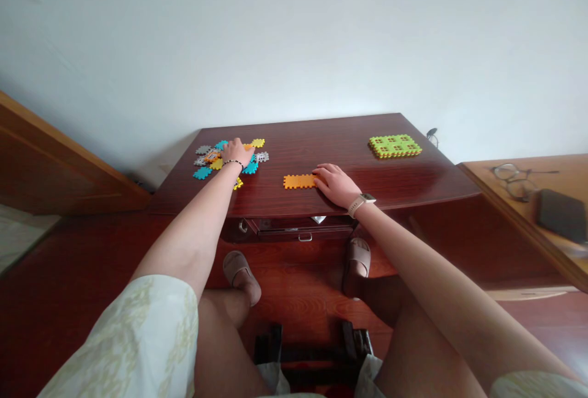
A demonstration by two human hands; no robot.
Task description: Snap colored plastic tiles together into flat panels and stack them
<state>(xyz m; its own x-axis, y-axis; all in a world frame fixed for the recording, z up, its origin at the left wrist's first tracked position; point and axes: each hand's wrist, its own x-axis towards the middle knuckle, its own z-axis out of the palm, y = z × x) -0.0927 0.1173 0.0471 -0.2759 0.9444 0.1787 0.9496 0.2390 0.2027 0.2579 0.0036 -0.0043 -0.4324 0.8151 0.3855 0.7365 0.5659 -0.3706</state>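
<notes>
My left hand (pixel 235 152) is over a loose heap of toothed plastic puzzle tiles at the left of the dark table. Its fingers bend down and are mostly hidden; an orange tile (pixel 248 146) shows beside them. Around the hand lie a yellow tile (pixel 258 142), a blue tile (pixel 202 173) and a grey tile (pixel 203 150), among several others. Near the front edge, a strip of joined orange tiles (pixel 298 182) lies flat. My right hand (pixel 337 185) rests palm down at the strip's right end, fingers stretched out and touching it; that end is partly covered.
A stack of lime-green tile panels (pixel 395 146) sits at the right of the table (pixel 321 141). A wooden surface (pixel 478 171) to the right carries glasses (pixel 512 180) and a dark flat object (pixel 561 214). A drawer (pixel 305 236) is below the table's front edge; a white wall stands behind.
</notes>
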